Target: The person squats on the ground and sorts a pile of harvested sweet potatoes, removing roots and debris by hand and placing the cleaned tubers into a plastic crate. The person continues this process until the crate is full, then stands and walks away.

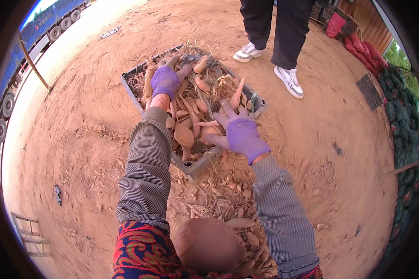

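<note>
A grey plastic crate (190,165) stands on the soil before me, heaped with sweet potatoes (184,134), thin roots and dry stalks. My left hand (166,80), in a purple-coated glove, lies over the far left part of the heap with thumb and fingers apart. A long sweet potato (148,82) lies beside its left edge. At the crate's right side, my right hand (243,134) wears a matching glove and spreads its fingers on the heap. Its thumb and fingers straddle a sweet potato (211,132). Both palms are hidden.
A person in black trousers (289,31) stands beyond the crate. Small sweet potatoes (239,223) and debris litter the ground nearer me, beside a rounded brown shape (209,244). Green net sacks (401,139) line the right; a blue truck (49,24) is far left.
</note>
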Action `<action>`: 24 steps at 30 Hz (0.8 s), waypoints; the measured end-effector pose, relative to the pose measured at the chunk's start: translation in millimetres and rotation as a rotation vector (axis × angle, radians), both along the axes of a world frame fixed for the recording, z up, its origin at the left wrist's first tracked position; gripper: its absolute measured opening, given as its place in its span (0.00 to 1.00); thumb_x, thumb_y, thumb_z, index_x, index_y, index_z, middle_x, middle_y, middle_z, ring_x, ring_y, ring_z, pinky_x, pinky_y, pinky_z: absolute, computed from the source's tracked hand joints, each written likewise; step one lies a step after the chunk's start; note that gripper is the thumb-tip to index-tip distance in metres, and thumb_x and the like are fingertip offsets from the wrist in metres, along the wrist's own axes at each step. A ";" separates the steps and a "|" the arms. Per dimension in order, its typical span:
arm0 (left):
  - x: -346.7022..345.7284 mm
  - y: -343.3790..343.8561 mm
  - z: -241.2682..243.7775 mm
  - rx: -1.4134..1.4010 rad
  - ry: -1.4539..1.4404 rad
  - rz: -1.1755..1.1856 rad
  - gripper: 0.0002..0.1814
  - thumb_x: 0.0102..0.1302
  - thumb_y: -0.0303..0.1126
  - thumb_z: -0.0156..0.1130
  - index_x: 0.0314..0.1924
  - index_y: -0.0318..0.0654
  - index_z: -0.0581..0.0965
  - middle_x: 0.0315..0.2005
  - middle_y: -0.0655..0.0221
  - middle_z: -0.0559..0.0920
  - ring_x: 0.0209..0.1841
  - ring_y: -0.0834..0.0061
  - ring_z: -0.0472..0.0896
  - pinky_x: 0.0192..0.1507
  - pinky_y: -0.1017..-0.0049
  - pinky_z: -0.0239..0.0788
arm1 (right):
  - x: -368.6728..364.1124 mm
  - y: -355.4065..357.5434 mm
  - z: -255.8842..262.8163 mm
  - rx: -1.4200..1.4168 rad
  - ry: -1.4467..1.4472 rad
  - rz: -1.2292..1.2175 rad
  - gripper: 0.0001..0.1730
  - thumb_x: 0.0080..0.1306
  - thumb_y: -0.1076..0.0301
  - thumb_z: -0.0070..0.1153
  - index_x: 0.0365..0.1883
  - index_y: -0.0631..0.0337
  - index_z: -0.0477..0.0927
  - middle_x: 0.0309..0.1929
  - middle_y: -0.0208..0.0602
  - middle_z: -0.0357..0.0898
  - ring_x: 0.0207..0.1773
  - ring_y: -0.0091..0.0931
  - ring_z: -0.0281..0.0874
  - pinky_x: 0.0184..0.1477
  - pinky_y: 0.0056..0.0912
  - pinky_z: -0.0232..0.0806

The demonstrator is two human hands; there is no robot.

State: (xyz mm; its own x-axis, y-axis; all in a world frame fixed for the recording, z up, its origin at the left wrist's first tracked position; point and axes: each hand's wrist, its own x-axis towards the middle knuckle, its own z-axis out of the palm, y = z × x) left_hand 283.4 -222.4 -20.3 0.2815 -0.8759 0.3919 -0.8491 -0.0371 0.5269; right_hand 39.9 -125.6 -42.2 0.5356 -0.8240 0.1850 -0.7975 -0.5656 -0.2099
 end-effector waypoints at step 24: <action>-36.1 136.8 -40.5 -0.532 -0.454 -0.441 0.13 0.47 0.32 0.67 0.35 0.43 0.78 0.41 0.64 0.80 0.52 0.61 0.76 0.55 0.57 0.64 | 49.1 -115.3 40.3 -0.150 -0.281 -0.158 0.29 0.56 0.52 0.67 0.56 0.49 0.80 0.64 0.43 0.72 0.60 0.43 0.75 0.59 0.44 0.69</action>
